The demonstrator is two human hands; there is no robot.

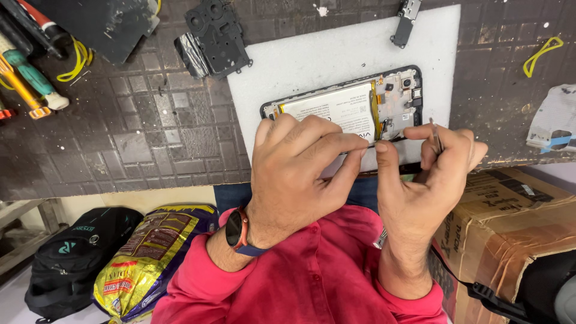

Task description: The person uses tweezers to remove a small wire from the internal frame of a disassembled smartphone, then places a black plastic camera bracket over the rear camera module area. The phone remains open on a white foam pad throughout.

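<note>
Opened smartphone (360, 108) on white foam mat (312, 60), both hands at its near edge.

Left hand (294, 174) presses down, fingers curled over the phone's near rim, pinning it. Right hand (426, 174) pinches thin metal tweezers (436, 135), tips just right of the left fingertips, at the board end. Beyond the grip: battery (333, 108) seated, circuit board (399, 96) bare. Back cover already off; black plastic shield (213, 36) lies well left, small bracket (407, 21) above. Internals appear still in place.
</note>
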